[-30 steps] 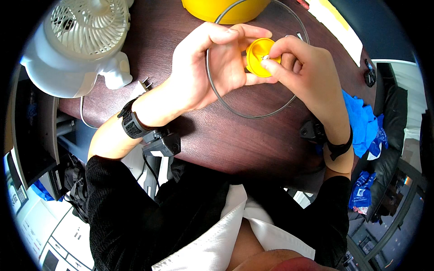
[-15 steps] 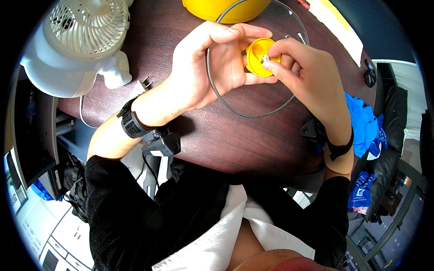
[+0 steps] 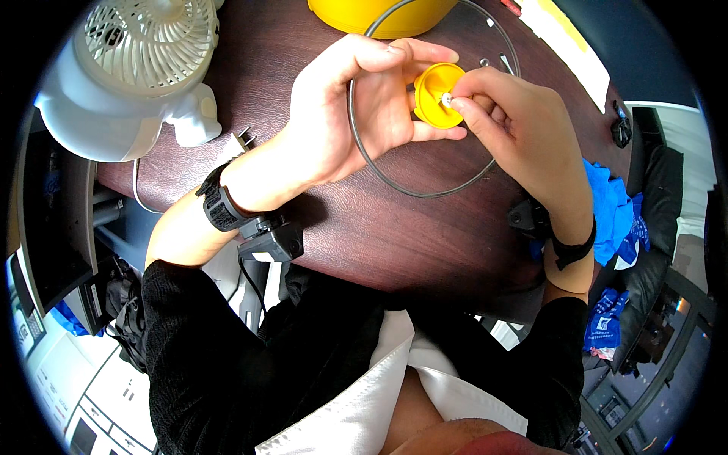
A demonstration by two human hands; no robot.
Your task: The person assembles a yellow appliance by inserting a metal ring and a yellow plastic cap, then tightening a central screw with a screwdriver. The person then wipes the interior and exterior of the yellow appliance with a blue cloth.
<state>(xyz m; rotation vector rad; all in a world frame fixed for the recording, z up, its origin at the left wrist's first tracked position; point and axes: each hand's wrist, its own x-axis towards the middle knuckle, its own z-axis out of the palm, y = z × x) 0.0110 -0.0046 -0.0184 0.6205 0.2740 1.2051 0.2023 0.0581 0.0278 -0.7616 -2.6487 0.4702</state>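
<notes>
My left hand, palm up, holds a small yellow round cup by its rim, the fingers curled behind and under it. The cup's hollow side faces my right hand. Thumb and forefinger of that hand pinch a tiny whitish metal piece inside the cup; its exact kind is too small to tell. A grey cable makes a wide loop around both hands' work, crossing over my left palm and passing behind my right hand. Small metal ends show just above the right hand's knuckles.
A large yellow rounded object stands at the table's far edge. At the left is a white fan, with a white plug near my left wrist. White paper lies far right; blue cloth is beyond my right wrist.
My right hand has shifted slightly to the right, its fingertips drawn a little back from the cup's middle. The left hand and cup are almost still.
</notes>
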